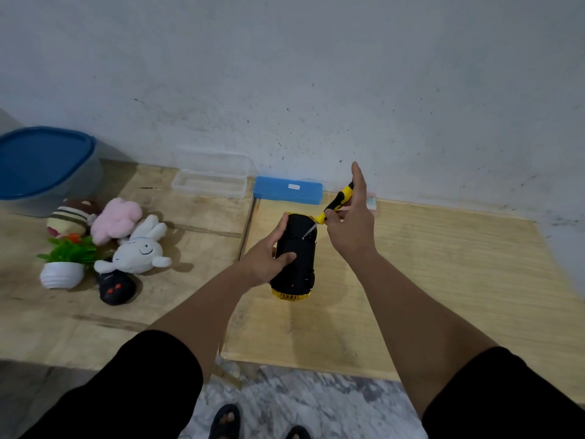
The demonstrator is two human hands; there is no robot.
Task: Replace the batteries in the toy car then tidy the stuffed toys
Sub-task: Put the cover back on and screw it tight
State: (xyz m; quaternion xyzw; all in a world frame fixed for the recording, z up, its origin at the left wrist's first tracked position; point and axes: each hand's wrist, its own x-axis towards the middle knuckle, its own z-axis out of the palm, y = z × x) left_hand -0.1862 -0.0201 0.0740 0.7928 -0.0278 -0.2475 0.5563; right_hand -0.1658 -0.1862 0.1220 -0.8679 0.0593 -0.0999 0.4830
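The yellow toy car (296, 274) lies upside down on the right wooden table (443, 280), black underside facing up. My left hand (269, 253) grips its left side, thumb across the underside. My right hand (349, 221) holds a yellow-and-black screwdriver (337, 199), index finger raised along the handle, with the metal tip set on the car's underside near the far end. Left of the car lie the stuffed toys: a white rabbit (139, 251), a pink plush (115, 218), a striped brown plush (71, 217) and a black plush (115, 288).
A blue case (288, 189) and an open clear plastic box (210, 177) sit by the wall. A grey bin with a blue lid (44, 166) stands at far left. A small fake plant in a white pot (65, 264) is beside the plushes. A gap separates the two tables.
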